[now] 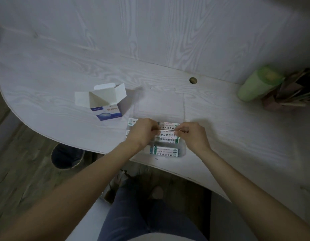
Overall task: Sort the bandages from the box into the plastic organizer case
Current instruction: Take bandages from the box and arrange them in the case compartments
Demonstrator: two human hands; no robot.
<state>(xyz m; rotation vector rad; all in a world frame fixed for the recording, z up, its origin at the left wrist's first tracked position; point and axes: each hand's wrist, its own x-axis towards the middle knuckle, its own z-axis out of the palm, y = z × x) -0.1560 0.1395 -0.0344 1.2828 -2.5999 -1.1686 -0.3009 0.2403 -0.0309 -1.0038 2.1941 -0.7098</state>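
A white and blue bandage box (105, 101) stands with its flaps up on the white wood-grain table. To its right lies the clear plastic organizer case (182, 152), its lid (161, 103) folded back flat. Several wrapped bandages lie in the case's compartments, one in the nearest compartment (165, 151). My left hand (143, 131) and my right hand (192, 134) each pinch one end of a single wrapped bandage (167, 133), held level just above the case. My left hand hides part of the case's left side.
A pale green cylinder (255, 84) lies at the right beside a brown holder of sticks (293, 91). A round cable hole (193, 80) is behind the case. The table's curved front edge runs just below the case. A dark bin (67, 155) stands on the floor.
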